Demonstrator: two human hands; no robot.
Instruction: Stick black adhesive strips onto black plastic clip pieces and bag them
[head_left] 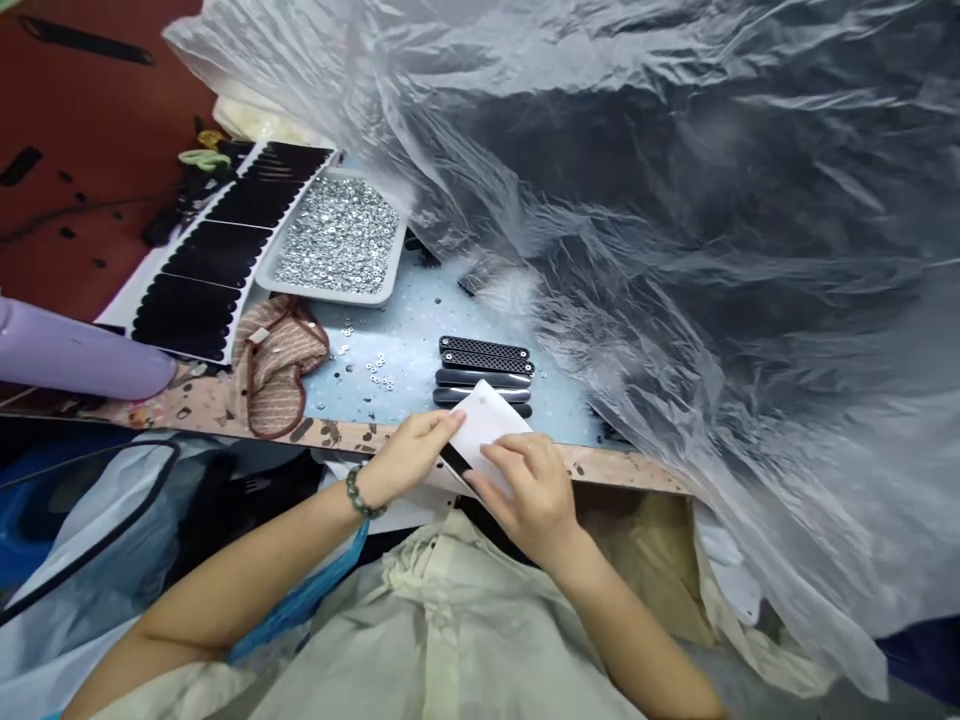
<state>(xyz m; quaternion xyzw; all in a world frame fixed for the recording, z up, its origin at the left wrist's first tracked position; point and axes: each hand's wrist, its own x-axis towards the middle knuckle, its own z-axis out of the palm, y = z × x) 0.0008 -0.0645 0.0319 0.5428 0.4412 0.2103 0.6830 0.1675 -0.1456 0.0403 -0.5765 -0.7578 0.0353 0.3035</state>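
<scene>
Just above the front edge of the table, my left hand (pixel 416 450) pinches a white sheet (pixel 491 415) by its left side. A black strip (pixel 455 460) runs along the sheet's lower left edge; I cannot tell whether it is attached. My right hand (pixel 532 495) is closed at the sheet's lower part, thumb near the black strip and fingertips on the white face. Directly behind the sheet lie two textured black handle-like pieces (pixel 486 355) with round metal ends. Smooth, shiny black pieces (pixel 480 379) lie in front of them, partly covered by the sheet.
Left on the blue table (pixel 405 330) stands a white tray (pixel 382 298) of small metal rings. Beside it are black sticker-like sheets (pixel 202 255), a striped cloth (pixel 277 365) and a purple bottle (pixel 82 350). Clear plastic sheeting (pixel 675 250) drapes over the right side. Loose rings (pixel 381 370) lie scattered.
</scene>
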